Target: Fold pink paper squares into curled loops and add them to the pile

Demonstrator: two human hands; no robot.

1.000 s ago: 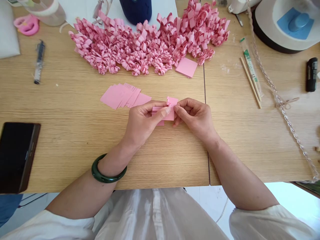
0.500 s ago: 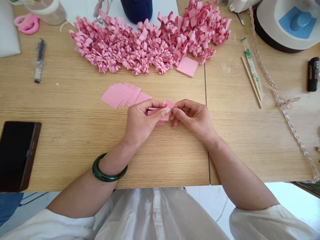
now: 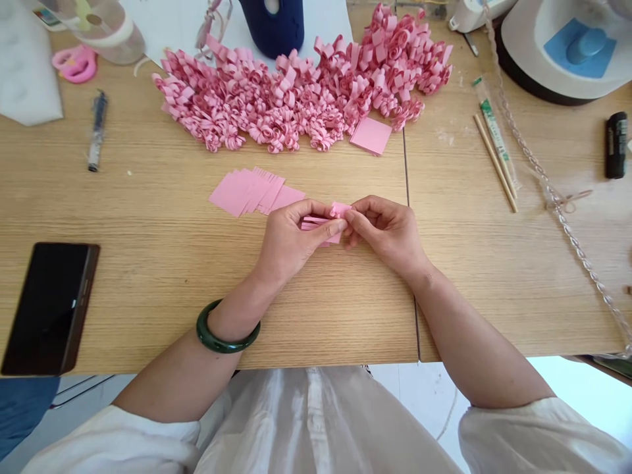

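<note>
My left hand (image 3: 291, 240) is closed, its thumb and fingers pinching a small pink paper piece (image 3: 340, 209) that looks partly rolled. From the other side, the thumb and forefinger of my right hand (image 3: 390, 234) are pressed together on the same piece. Below it, cut strips of pink paper (image 3: 311, 224) stick out under my left fingers; whether they are held or lie on the table is hard to see. A fan of pink paper squares (image 3: 239, 191), some with slit edges, lies just beyond my left hand.
A long heap of curled pink paper flowers (image 3: 276, 99) spans the back, beside a stack of pink squares (image 3: 371, 135). At left are pink scissors (image 3: 75, 63), a pen (image 3: 97, 131) and a phone (image 3: 52, 306). Wooden sticks (image 3: 496, 164) and a twisted cord (image 3: 557, 204) lie at right.
The pink piece between my fingertips now shows less flat paper and looks more rolled up. My right fingertips have moved over it. The whole view has shifted slightly.
</note>
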